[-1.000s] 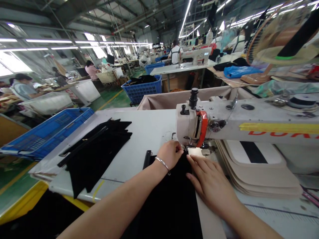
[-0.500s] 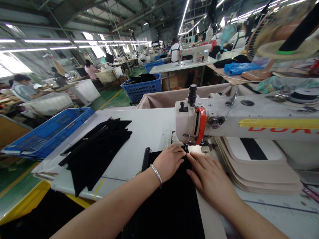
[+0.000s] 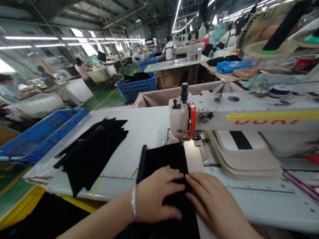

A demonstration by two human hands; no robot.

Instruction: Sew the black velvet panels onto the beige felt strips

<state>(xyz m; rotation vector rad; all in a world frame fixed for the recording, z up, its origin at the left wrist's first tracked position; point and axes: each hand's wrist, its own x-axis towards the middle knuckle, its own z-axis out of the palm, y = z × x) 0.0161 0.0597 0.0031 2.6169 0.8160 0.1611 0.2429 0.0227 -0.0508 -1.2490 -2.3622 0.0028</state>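
Two hands lie flat, palms down, on a black fabric panel (image 3: 165, 159) at the near edge of the sewing table (image 3: 147, 127). Left hand (image 3: 157, 194): fingers spread and extended, pressing on the cloth, not gripping; a silver bracelet (image 3: 134, 206) sits at the wrist. Right hand (image 3: 214, 202): fingers straight and together, tips angled toward the left hand, resting along the panel's right edge, nothing clasped. Fingertips of the two hands nearly meet.

Panel is a long strip. Long axis runs from the person straight away toward the sewing machine (image 3: 236, 116); its far short end lies just under the machine's head (image 3: 180, 119), beside the needle area, and the near end runs off the bottom of the view. A narrow black strip (image 3: 141, 164) borders its left side, parallel to the same axis.

Left on the table, well apart: a pile of black fabric pieces (image 3: 93, 151), fanned out. Beyond the table's left edge, a blue crate (image 3: 37, 137). Right of the needle, under the machine arm: a stack of beige pieces (image 3: 246, 159).
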